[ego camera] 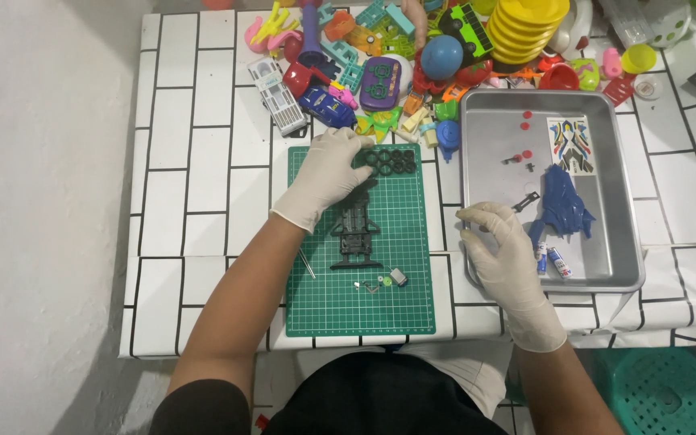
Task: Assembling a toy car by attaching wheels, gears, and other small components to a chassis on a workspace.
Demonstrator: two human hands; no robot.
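White-gloved left hand [325, 177] spread flat on green cutting mat [360, 242], fingertips touching four black tyres [391, 161] clustered at mat's top edge – gripping nothing. Black toy-car chassis [355, 234] mid-mat, stripped: no wheels, no shell. Right hand [503, 250] curled loosely at rim of grey metal tray [606, 121]; whether pinching anything, cannot tell. In tray: one blue plastic body shell [564, 205], one sticker sheet [570, 143], roughly four red bits (small, hard to count). Judged early – most fitting left.
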